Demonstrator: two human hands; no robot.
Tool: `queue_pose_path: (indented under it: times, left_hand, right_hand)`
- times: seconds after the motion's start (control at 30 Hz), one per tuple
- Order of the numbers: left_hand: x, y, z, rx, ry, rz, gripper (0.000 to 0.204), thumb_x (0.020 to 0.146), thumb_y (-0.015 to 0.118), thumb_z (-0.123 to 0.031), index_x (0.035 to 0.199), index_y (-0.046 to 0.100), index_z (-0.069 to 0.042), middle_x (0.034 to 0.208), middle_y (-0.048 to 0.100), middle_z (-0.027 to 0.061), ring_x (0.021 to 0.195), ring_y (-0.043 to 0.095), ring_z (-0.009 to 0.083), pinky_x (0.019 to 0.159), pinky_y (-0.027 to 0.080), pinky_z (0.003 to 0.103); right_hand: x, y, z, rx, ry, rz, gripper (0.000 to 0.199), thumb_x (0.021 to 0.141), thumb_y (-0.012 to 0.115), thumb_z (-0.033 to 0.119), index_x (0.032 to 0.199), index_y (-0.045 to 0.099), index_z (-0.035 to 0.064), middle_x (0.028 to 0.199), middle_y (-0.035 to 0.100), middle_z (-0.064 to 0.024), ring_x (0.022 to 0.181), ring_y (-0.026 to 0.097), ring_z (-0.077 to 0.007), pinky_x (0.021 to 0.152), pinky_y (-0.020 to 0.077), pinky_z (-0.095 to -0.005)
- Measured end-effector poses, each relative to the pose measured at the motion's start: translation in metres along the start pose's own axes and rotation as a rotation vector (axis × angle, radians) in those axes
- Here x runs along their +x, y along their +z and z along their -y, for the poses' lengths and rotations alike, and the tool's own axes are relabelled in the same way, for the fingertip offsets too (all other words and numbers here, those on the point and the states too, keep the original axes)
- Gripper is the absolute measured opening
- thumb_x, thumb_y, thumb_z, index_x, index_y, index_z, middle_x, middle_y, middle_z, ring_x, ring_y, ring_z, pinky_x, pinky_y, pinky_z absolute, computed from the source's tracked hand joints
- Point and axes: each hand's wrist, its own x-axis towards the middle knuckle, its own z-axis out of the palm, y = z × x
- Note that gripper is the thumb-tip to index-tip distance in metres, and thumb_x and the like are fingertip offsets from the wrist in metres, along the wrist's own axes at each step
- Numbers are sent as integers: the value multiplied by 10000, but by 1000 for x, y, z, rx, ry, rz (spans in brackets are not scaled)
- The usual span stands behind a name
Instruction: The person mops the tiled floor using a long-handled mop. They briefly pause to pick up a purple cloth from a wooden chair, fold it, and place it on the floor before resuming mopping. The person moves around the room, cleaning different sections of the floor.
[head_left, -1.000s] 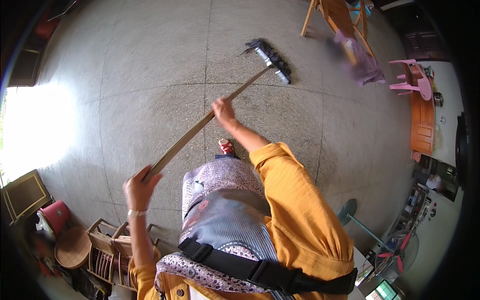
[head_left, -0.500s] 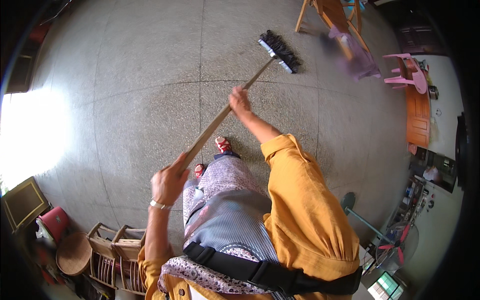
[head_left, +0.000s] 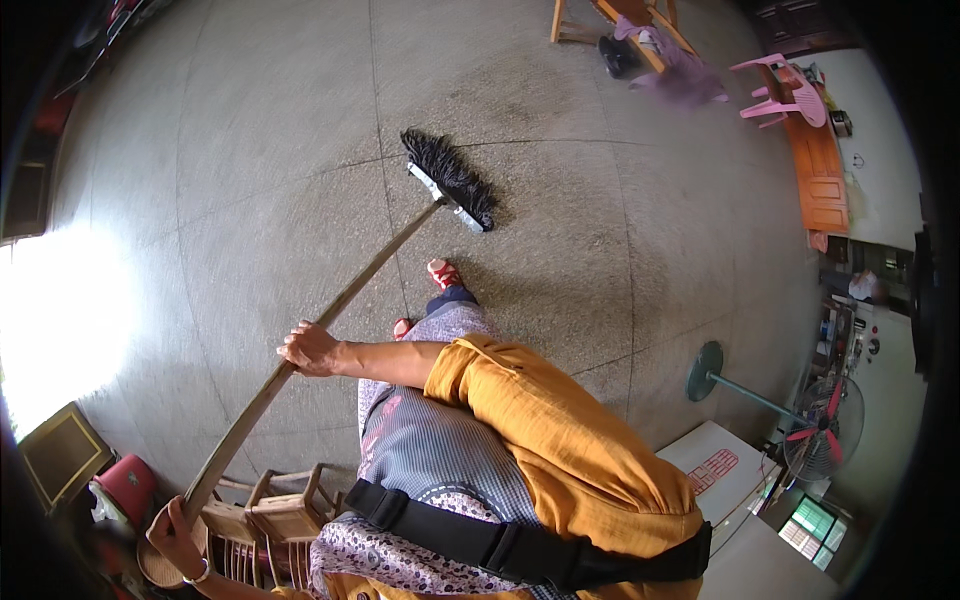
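A mop with a long wooden handle (head_left: 375, 265) slants across the floor from lower left to upper middle. Its head of dark strands (head_left: 455, 180) hangs from a pale bar and lies on the floor ahead of my feet. My right hand (head_left: 312, 350) is wrapped round the middle of the handle, its arm reaching across my body. Lower down, at the end of the handle, my left hand (head_left: 175, 540) is closed around the wood, a band on its wrist. My red shoes (head_left: 444, 272) stand between the handle and the mop head.
Wooden chairs (head_left: 290, 510) and a pink bin (head_left: 125, 488) stand at lower left. A fan (head_left: 825, 430) with a green round base (head_left: 705, 370) is at right, beside a white table (head_left: 715, 450). Farther off are a pink plastic chair (head_left: 795, 97) and a wooden chair with purple cloth (head_left: 680, 75).
Both hands have pulled the mop back toward me and to the left. The mop head has come from the upper right to nearer my feet, and my right arm now crosses my body.
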Motion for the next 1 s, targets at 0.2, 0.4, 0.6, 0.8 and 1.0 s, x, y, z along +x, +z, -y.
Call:
queue_pose_path:
  times: [0.2,0.4,0.6,0.8,1.0]
  left_hand:
    - [34,40,-50,86,139,84,199,807,572,-122,743,635,56,594,600,106,531,482,65,493,390,242]
    - [64,165,-152,-14,350,127,162,780,610,-179,780,669,-29,544,566,121,453,499,103,453,399,262]
    - [65,305,-250,-67,624,320,369,696,660,-393,911,656,-93,640,606,131,527,590,271,495,465,344]
    - [44,358,-331,40,804,620,570,670,675,-368,1149,515,-104,712,606,156,665,604,315,588,477,398]
    - [42,345,-313,136,753,618,514,727,620,-334,1181,485,-136,706,602,144,657,602,316,581,471,415]
  right_hand:
    - [-28,-57,-51,-118,92,-33,314,633,664,237,877,582,58,847,601,-99,869,562,-257,795,388,-393]
    - [-105,-138,-170,-150,178,-224,243,480,622,154,635,455,69,626,498,-108,675,526,-323,606,397,-444]
    - [-206,-223,-269,-370,475,-410,284,500,660,30,724,489,66,708,514,-108,759,519,-316,696,413,-411]
    - [-306,-238,-343,-783,721,-265,356,609,678,141,901,507,32,1046,495,-154,1108,404,-317,989,284,-380]
    - [-269,-244,-308,-733,757,-263,313,615,671,148,844,500,19,987,489,-178,1015,445,-324,887,356,-435]
